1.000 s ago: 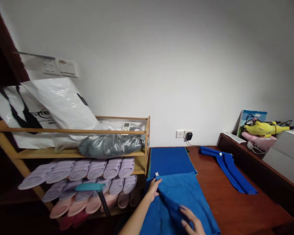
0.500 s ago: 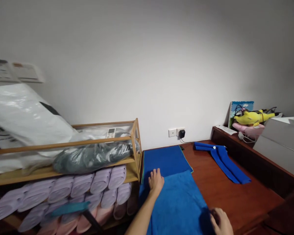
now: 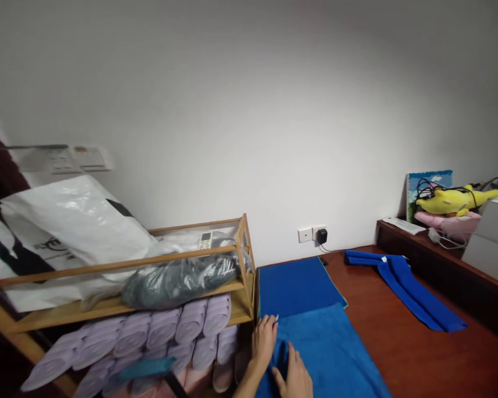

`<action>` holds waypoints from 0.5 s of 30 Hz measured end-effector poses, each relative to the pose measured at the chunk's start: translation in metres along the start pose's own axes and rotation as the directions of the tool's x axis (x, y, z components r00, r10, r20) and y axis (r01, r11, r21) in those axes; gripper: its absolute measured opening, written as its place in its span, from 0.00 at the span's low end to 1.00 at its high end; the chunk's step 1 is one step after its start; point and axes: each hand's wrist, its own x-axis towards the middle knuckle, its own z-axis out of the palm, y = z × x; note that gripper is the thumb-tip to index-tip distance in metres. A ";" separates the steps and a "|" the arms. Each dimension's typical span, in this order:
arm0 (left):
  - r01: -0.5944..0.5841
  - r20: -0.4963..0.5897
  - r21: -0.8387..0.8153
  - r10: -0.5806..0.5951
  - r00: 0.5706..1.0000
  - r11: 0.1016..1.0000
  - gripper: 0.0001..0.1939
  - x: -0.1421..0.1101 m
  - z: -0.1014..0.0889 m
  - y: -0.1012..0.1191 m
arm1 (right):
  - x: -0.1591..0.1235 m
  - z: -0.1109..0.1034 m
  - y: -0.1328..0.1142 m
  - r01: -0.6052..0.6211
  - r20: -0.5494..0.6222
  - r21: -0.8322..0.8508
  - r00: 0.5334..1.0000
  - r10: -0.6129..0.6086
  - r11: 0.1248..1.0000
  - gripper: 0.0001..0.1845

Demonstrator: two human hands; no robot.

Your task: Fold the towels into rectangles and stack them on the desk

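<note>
A bright blue towel [image 3: 332, 348] lies over the lower part of a darker blue cloth [image 3: 299, 284] with a green edge. My left hand [image 3: 264, 341] is at the towel's left edge, fingers bent and close together on the fabric, with a small white tag at the fingertips. Just right of it, my right hand [image 3: 295, 377] rests on the towel, thumb apart from the fingers. The towel rises in a dark fold between the two hands. Part of the left edge is hidden behind my hands.
A long folded blue cloth [image 3: 415, 293] lies on the brown wooden surface [image 3: 373, 320]. Left stands a wooden rack [image 3: 245, 260] with lilac slippers [image 3: 164, 327] and bagged items. A plugged black adapter [image 3: 322, 236] is on the wall. A yellow plush toy [image 3: 454, 202] sits on the right ledge.
My right hand has moved left from the towel's right side to beside my left hand. My left hand has come down the towel's left edge. The view has shifted left.
</note>
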 end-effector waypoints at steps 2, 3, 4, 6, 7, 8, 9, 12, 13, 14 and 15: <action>-0.027 -0.002 -0.045 0.027 1.000 0.999 0.11 -0.003 -0.005 0.003 | 0.006 -0.001 -0.006 -0.037 0.060 -0.037 0.997 0.039 0.999 0.32; -0.036 -0.006 -0.069 0.035 0.999 0.997 0.11 -0.005 -0.007 0.004 | 0.008 -0.002 -0.007 -0.036 0.084 -0.047 0.996 0.039 0.998 0.33; -0.043 -0.013 -0.093 0.042 0.999 0.995 0.10 -0.005 -0.009 0.006 | 0.008 -0.005 -0.008 -0.033 0.104 -0.042 0.994 0.037 0.999 0.31; -0.046 -0.027 -0.147 0.043 0.999 0.988 0.10 -0.004 -0.012 0.009 | 0.008 -0.010 -0.008 -0.048 0.134 -0.002 0.990 0.048 0.999 0.27; -0.040 -0.027 -0.178 0.036 0.999 0.983 0.09 -0.002 -0.013 0.010 | 0.007 -0.013 -0.009 -0.063 0.144 0.024 0.988 0.059 0.998 0.26; -0.029 -0.020 -0.210 0.025 0.999 0.977 0.08 0.002 -0.013 0.011 | 0.007 -0.017 -0.009 -0.076 0.149 0.051 0.987 0.068 0.996 0.25; -0.012 -0.005 -0.244 0.011 1.000 0.970 0.08 0.007 -0.013 0.012 | 0.007 -0.020 -0.008 -0.084 0.146 0.078 0.987 0.072 0.993 0.24; 0.047 0.070 -0.342 -0.025 0.997 0.938 0.11 0.021 -0.010 0.011 | 0.013 -0.038 0.005 -0.094 0.102 0.154 0.992 0.079 0.984 0.23; 0.061 0.098 -0.369 -0.027 0.995 0.927 0.14 0.023 -0.009 0.009 | 0.017 -0.048 0.014 -0.108 0.080 0.184 0.992 0.095 0.977 0.21; 0.067 0.122 -0.389 -0.021 0.992 0.919 0.17 0.022 -0.008 0.007 | 0.023 -0.060 0.027 -0.129 0.057 0.214 0.991 0.119 0.968 0.19; 0.064 0.138 -0.403 -0.008 0.990 0.913 0.19 0.018 -0.006 0.004 | 0.029 -0.076 0.042 -0.152 0.032 0.245 0.988 0.149 0.958 0.17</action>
